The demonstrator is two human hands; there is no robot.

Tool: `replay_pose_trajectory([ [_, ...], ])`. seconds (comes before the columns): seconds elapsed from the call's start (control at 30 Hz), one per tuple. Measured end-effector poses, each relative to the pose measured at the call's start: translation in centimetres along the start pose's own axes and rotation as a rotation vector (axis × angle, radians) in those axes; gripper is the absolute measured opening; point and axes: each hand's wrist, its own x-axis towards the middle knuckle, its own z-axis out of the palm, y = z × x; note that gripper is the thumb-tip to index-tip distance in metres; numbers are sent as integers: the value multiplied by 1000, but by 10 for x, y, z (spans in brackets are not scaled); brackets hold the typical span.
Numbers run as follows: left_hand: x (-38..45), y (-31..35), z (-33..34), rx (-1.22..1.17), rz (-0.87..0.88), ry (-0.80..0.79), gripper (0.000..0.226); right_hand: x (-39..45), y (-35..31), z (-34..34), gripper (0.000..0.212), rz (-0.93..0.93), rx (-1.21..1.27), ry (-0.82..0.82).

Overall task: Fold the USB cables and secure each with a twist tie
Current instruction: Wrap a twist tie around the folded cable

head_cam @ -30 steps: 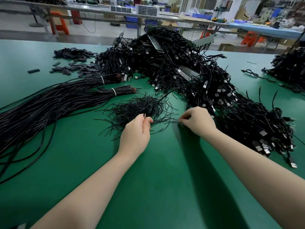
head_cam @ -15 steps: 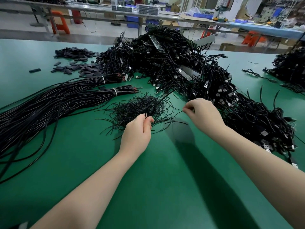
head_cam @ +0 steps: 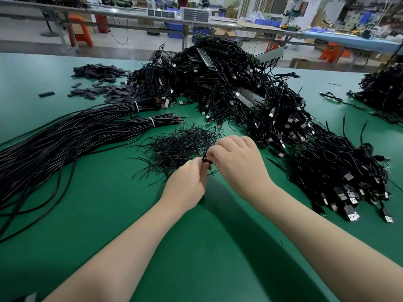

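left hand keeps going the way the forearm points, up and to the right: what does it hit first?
Likely the right hand, which already meets the left hand at the small black bundle both pinch. Past that lies the USB cable pile; depth is unclear.

The light was bright and even from above. Soft shadows lay under both forearms. The edges bent strongly, and the background looked slightly blurred.

Green table (head_cam: 109, 214) carries: large tangled heap of USB cables (head_cam: 250, 101), loose twist ties (head_cam: 178, 147), 2 banded bundles of black wire (head_cam: 65, 136), flat dark strips (head_cam: 102, 83) at far left.
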Motion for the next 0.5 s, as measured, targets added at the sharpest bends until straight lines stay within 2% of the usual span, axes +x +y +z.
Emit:
replay_pose_trajectory([
  [0.1, 0, 2, 1, -23, 38, -38, 33, 0, 1, 0, 14, 46, 62, 5],
  [0.23, -1, 2, 3, -3, 42, -29, 25, 2, -1, -5, 4, 50, 153, -14],
  [0.37, -2, 5, 4, 79, 52, -41, 24, 7, 5, -20, 9, 53, 167, -131],
  [0.5, -2, 8, 4, 61, 77, -88, 22, 13, 16, -29, 17, 14, 170, -304],
])
